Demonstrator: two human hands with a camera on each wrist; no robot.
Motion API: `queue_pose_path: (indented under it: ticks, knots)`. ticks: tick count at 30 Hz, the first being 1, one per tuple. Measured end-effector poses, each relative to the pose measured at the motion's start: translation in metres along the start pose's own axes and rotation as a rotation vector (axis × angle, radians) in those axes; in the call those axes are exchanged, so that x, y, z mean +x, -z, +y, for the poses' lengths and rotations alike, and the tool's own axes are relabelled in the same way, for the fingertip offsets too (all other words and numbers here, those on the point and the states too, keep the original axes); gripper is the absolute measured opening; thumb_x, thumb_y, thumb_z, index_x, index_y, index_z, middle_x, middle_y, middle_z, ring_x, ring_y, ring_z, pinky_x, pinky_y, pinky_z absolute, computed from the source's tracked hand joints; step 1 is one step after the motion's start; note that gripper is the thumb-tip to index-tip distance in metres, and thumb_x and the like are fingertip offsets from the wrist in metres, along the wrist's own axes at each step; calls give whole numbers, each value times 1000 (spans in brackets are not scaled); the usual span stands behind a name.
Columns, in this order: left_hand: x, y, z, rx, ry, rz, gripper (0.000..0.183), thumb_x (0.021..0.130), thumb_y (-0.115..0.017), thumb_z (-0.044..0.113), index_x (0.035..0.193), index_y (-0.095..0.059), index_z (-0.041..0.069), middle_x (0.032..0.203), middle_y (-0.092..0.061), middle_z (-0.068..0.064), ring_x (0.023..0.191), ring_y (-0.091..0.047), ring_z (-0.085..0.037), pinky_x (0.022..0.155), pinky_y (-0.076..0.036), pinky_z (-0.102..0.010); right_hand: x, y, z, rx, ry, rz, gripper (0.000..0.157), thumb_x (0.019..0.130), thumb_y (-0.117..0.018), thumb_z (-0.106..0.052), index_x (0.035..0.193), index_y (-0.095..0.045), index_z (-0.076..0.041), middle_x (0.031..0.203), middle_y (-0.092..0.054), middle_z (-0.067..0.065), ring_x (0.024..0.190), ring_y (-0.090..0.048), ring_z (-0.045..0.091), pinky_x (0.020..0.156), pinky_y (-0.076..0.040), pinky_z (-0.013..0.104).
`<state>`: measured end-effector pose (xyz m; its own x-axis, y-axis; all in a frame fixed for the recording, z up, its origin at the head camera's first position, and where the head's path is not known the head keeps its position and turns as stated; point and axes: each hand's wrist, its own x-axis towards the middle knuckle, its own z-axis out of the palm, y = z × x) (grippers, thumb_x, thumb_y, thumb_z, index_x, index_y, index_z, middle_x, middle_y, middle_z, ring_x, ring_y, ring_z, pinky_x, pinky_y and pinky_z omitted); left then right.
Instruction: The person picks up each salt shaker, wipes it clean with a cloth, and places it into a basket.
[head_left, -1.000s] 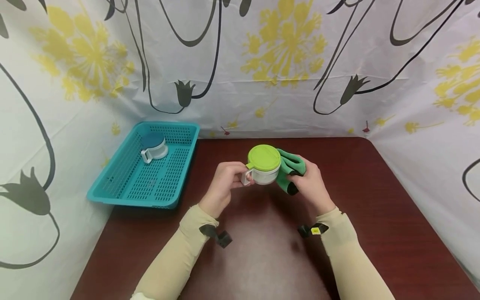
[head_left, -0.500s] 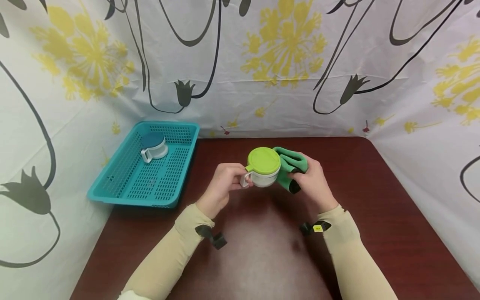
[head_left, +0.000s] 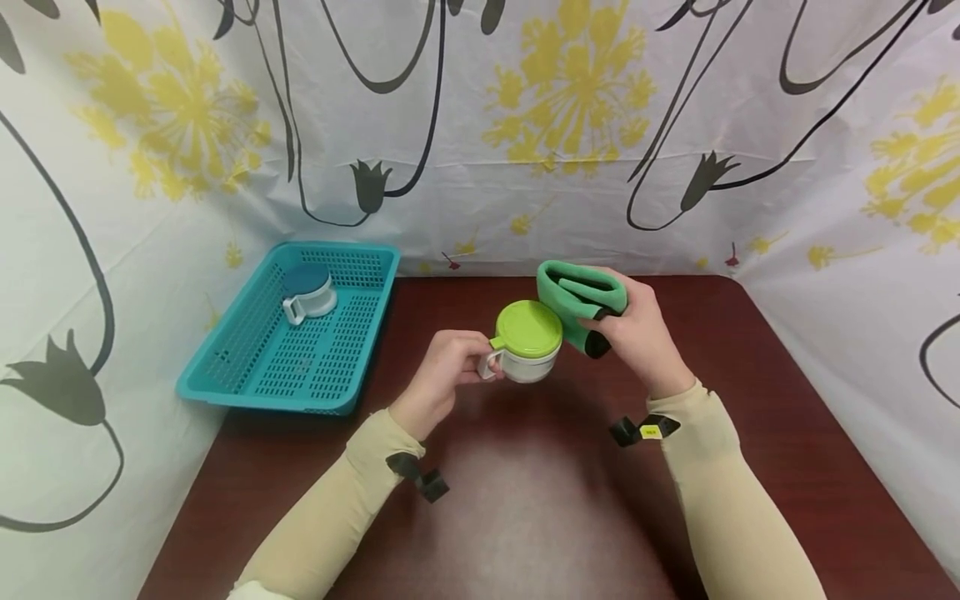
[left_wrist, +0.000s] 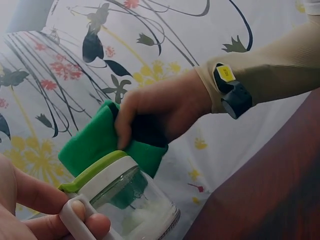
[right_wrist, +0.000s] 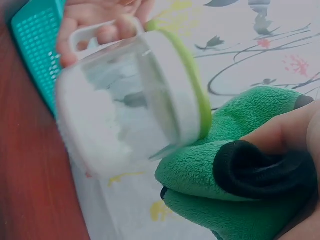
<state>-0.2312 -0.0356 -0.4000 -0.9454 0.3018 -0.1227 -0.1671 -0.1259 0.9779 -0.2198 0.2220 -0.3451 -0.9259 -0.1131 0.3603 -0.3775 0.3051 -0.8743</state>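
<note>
Left of the green-lidded jar [head_left: 528, 343], a blue-lidded jar [head_left: 311, 293] is being held in a basket [head_left: 255, 402]. The former is being held aloft, its handle [head_left: 487, 365] pinched by the left hand [head_left: 448, 371]. At its right, a cloth [head_left: 564, 307] is being gripped by the right hand [head_left: 637, 332], apparently against the lid [head_left: 529, 327]; wiping is being judged begun, unfinished.

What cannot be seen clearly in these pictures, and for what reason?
Head view: marking on the yellow tag, too small.
Head view: some fingers of the right hand, hidden by the green cloth.
Left wrist view: part of the left hand, cut off by the edge.
Right wrist view: the white contents of the jar, blurred.
</note>
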Motion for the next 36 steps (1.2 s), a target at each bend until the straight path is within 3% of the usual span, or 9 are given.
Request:
queue_pose_path:
  ticks: [5, 13, 20, 23, 36]
  knots:
    - [0, 1, 1, 2, -8, 0, 16, 85, -56, 5, 77, -68, -4, 71, -63, -15, 71, -67, -36, 76, -59, -44, 3, 0, -1, 18, -1, -16, 60, 83, -71, 11, 136, -64, -16, 131, -65, 3, 119, -60, 19, 98, -49, 33]
    - [-2, 2, 4, 10, -20, -17, 16, 84, -56, 5, 75, -66, -3, 71, -64, -14, 72, -67, -36, 73, -59, -41, 4, -4, 16, 54, -27, -88, 59, 81, -67, 14, 134, -64, -12, 129, -66, 5, 116, -61, 21, 95, -50, 33]
    - [-4, 4, 10, 21, -24, -37, 18, 85, -55, 6, 75, -66, -4, 72, -65, -14, 74, -68, -39, 76, -59, -43, 10, -8, 72, 99, -83, -153, 64, 82, -66, 13, 136, -63, -20, 133, -64, 2, 114, -60, 21, 92, -51, 32]
    - [-4, 5, 11, 18, -26, -43, 17, 85, -55, 6, 74, -66, -3, 72, -65, -14, 71, -68, -35, 76, -59, -43, 9, -13, 83, 115, -111, -191, 65, 81, -67, 12, 136, -63, -22, 132, -64, 1, 115, -60, 22, 93, -52, 34]
    - [-1, 8, 10, 2, -6, -61, 14, 81, -56, 4, 71, -63, -3, 69, -62, -13, 68, -68, -32, 86, -52, -61, 4, -18, 96, 136, -172, -223, 68, 76, -67, 11, 137, -63, -19, 131, -64, 4, 119, -59, 21, 95, -50, 32]
